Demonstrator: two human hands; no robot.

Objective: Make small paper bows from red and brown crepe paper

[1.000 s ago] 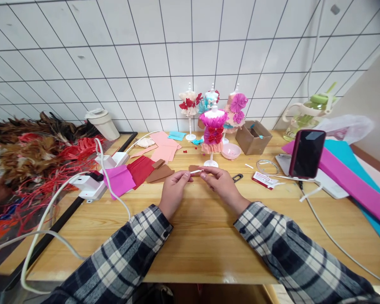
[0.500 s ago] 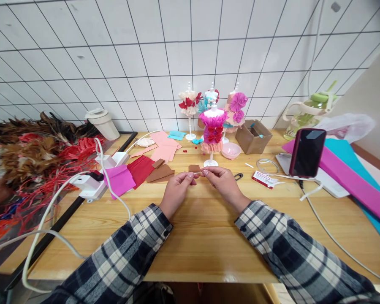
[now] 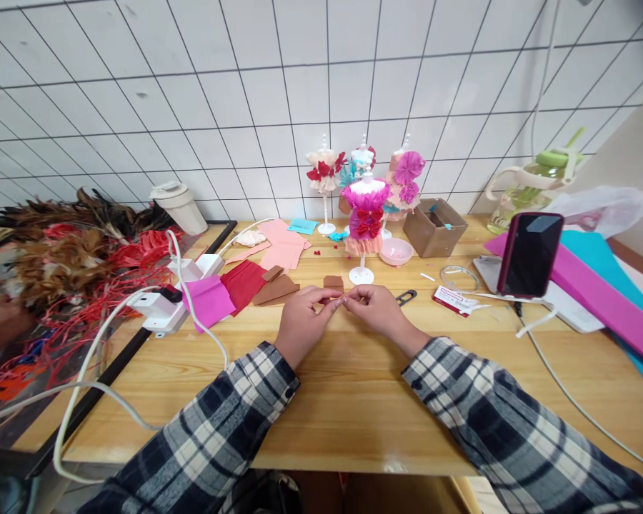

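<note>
My left hand (image 3: 305,320) and my right hand (image 3: 379,310) meet fingertip to fingertip above the table. Both are closed in a pinch on a small brown paper strip (image 3: 344,297), mostly hidden by the fingers. Just behind the left fingertips lies a piece of brown paper (image 3: 333,282). A mini dress form (image 3: 366,223) in a pink, red and peach paper dress stands behind my hands. To the left are folded brown paper (image 3: 276,289), red paper (image 3: 243,285) and magenta paper (image 3: 208,300). Close to my right hand is a dark flat clip-like tool (image 3: 406,297).
Several dressed forms (image 3: 325,182), a pink bowl (image 3: 396,251) and a cardboard box (image 3: 436,232) stand behind. At right are a phone (image 3: 530,253) and bottle (image 3: 536,189). White cables cross near the power strip (image 3: 163,310). Another person's hand (image 3: 3,321) is by the feathers (image 3: 69,264).
My fingertips have drawn closer together, and the left hand has turned so its back shows more. Less of the brown strip is visible. The view has shifted slightly.
</note>
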